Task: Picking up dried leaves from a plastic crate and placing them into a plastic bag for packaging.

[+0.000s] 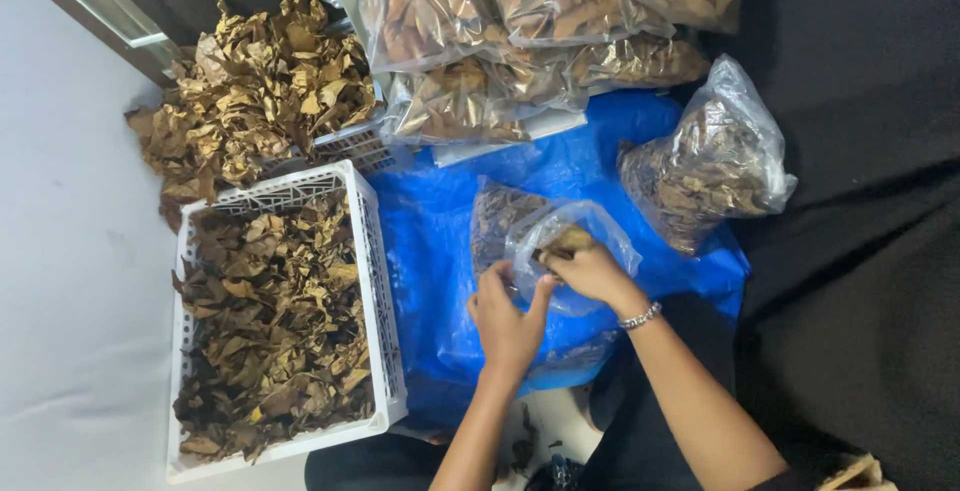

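Note:
A clear plastic bag [560, 226] partly filled with dry brown leaves lies on a blue sheet [430, 251] in front of me. My left hand [508, 321] grips the bag's open rim at its near side. My right hand [590, 271], with a beaded bracelet at the wrist, pinches a few dry leaves [562, 243] at the bag's mouth. Its fingers are partly inside the opening.
A white plastic crate [375, 281] full of dry leaves stands to the left. A loose leaf heap [255, 91] fills another crate behind it. Several filled clear bags [520, 21] are stacked at the back, one more filled bag [705, 166] at the right on dark cloth.

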